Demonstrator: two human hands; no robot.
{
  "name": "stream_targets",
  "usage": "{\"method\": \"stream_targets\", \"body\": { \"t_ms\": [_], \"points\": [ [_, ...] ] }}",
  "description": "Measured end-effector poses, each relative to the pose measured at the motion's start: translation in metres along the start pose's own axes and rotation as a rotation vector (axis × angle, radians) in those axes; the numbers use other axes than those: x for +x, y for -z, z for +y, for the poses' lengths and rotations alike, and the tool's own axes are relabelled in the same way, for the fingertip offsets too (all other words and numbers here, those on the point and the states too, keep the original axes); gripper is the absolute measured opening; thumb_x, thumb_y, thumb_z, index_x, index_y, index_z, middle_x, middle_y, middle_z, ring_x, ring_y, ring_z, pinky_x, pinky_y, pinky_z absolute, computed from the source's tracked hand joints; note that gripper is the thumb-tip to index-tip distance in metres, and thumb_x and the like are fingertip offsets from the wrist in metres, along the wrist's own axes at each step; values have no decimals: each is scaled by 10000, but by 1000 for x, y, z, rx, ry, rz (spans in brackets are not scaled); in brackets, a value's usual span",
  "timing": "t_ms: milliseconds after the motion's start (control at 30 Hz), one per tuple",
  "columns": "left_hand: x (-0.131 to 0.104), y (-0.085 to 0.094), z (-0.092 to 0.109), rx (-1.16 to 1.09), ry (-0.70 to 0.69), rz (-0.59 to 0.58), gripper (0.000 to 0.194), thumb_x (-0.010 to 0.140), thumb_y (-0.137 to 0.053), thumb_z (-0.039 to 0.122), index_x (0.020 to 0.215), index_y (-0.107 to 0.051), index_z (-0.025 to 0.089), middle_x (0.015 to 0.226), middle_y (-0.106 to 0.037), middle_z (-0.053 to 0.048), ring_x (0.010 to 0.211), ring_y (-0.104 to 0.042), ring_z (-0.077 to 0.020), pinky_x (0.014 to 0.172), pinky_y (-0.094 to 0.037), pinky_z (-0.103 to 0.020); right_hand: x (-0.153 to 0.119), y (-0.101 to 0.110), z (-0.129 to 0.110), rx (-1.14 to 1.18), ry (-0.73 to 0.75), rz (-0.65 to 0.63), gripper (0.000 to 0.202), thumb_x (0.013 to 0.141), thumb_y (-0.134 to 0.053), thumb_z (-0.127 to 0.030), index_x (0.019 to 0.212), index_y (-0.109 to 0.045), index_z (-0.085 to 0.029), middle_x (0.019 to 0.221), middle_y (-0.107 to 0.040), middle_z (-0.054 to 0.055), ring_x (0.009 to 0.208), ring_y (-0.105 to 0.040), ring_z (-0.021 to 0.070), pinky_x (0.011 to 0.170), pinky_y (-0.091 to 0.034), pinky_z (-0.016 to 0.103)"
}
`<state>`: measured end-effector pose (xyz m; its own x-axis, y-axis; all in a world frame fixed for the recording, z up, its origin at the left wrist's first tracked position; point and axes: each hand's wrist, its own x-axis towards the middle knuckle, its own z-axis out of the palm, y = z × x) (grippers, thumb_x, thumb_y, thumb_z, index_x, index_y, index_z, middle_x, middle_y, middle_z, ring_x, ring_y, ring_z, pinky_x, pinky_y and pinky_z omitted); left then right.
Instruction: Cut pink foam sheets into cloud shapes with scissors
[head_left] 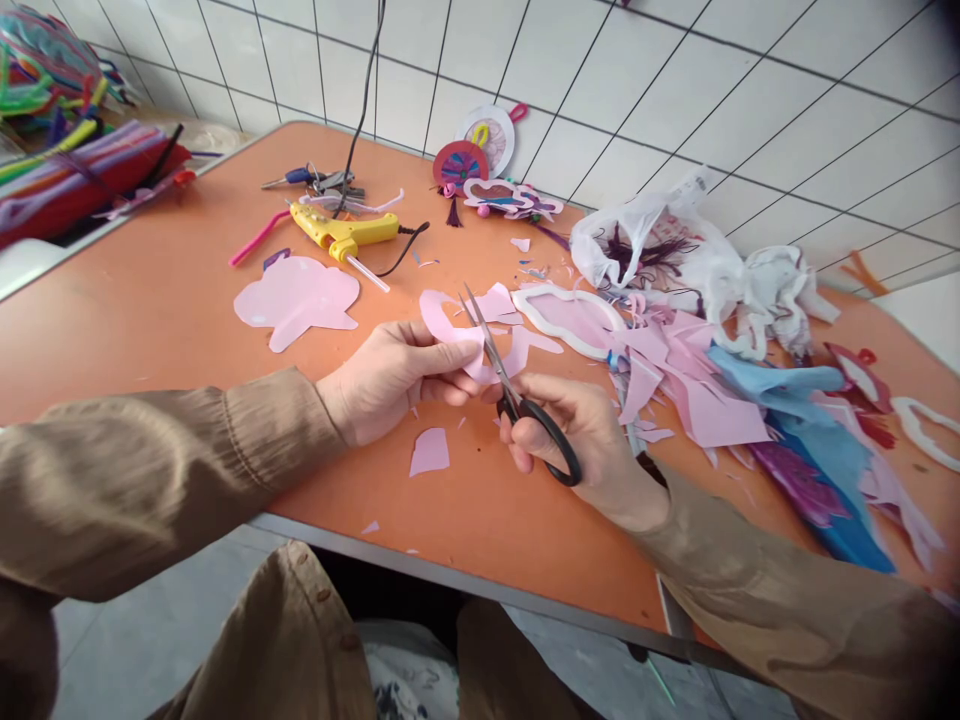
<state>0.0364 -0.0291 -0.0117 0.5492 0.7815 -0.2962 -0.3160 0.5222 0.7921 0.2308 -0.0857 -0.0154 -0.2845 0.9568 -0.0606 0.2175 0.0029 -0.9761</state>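
Between thumb and fingers, my left hand [401,375] pinches a curved piece of pink paper [442,318] above the middle of the table. My right hand [574,430] has its fingers in the black handles of the scissors [549,425]. The scissor blades are slightly apart and cross the pink paper beside my left thumb. A larger pink cutout [296,298] lies flat to the left. Behind my right hand rests a white-rimmed pink shape [570,318]. Nearer the front edge is a small pink scrap [430,451].
A yellow glue gun [349,230] with a cord lies at the back left of the orange table [172,330]. Round ornaments [461,163] lean near the tiled wall. White plastic bags [675,240], pink scraps [697,380] and blue material [802,400] cover the right side.
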Motion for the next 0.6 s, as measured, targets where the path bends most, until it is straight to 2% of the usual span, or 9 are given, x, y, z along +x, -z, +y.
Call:
{"method": "stream_targets", "body": {
  "t_ms": [267,600],
  "points": [
    [0,1,-1,10,-5,-4,263,919,-724,121,657,-730,100,602,-703,-30,500,-613,-61,520,-492,-145,0,1,1,12,4,0,602,714,-784,-767,803,-656,-185,566,-568,-45,407,-489,79,395,-428,231],
    [0,1,0,13,-2,-8,260,904,-743,128,647,-721,104,598,-704,-31,497,-614,-60,509,-482,-143,-1,-1,0,29,9,15,585,713,-797,-749,759,-627,-192,561,-564,-50,398,-478,71,393,-430,230]
  ]
}}
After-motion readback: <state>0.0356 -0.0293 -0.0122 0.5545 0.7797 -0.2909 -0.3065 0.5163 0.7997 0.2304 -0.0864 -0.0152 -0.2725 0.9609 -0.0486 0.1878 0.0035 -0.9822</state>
